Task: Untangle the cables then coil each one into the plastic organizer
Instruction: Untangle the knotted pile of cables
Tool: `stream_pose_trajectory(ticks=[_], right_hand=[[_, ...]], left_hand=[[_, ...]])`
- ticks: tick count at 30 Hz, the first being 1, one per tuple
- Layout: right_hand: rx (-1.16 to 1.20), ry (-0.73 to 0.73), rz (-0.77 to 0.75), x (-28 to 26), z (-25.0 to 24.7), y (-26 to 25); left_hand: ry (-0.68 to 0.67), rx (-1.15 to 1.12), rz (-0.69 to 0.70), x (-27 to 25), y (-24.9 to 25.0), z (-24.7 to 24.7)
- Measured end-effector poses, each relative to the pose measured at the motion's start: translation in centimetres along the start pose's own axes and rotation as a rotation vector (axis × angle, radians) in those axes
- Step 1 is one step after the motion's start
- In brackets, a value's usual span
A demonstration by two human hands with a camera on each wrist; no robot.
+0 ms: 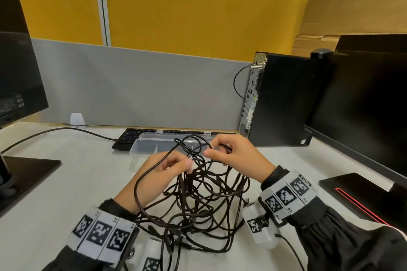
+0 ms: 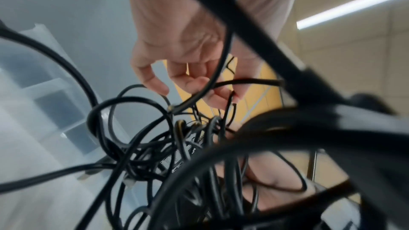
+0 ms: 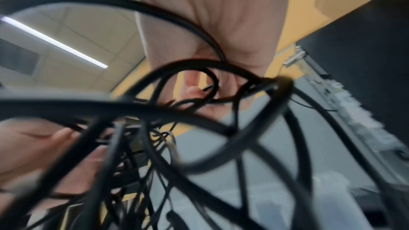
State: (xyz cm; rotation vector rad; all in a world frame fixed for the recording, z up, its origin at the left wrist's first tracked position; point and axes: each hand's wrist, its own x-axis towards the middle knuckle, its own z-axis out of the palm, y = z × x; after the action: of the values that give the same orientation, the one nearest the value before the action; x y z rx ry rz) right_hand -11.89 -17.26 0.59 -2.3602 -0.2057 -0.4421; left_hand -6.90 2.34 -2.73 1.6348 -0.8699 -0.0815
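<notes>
Nearest, below and between the two hands, the tangled heap of thin black cables (image 1: 198,202) rests on the white desk (image 1: 66,193), its upper loops lifted. The left hand (image 1: 160,174) curls its fingers round several strands at the top of the knot; just beside it, the right hand (image 1: 235,152) pinches one loop. To free it well, I would steady the bundle with the left and feed that loop back through slack, never yanking it tight. Just beyond the hands, the clear plastic compartmented organizer (image 1: 143,147) waits open.
</notes>
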Motion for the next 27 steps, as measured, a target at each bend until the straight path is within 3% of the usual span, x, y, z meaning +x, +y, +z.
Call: stream_pose_trajectory(ticks=[6,12,15,21,27], right_hand=[[0.059,-0.106,0.078,-1.2,-0.7,1.0],[-0.033,-0.078,-0.026,-0.7,-0.3,-1.7],[-0.001,-0.061,-0.009,-0.7,-0.3,-1.8],[0.609,0.064,0.195,-2.5,-2.5,0.5],[1.272,0.260,0.214,-2.5,-3.8,1.0]], left_hand=[[-0.044,-0.079,-0.008,0.1,0.3,0.4],[-0.125,0.160,0.178,0.2,1.6,1.3],[-0.106,0.191,0.189,0.5,2.2,0.9],[-0.075,0.147,-0.057,1.4,1.1,-2.0],[-0.022,0.216,-0.157,1.9,-0.2,-2.4]])
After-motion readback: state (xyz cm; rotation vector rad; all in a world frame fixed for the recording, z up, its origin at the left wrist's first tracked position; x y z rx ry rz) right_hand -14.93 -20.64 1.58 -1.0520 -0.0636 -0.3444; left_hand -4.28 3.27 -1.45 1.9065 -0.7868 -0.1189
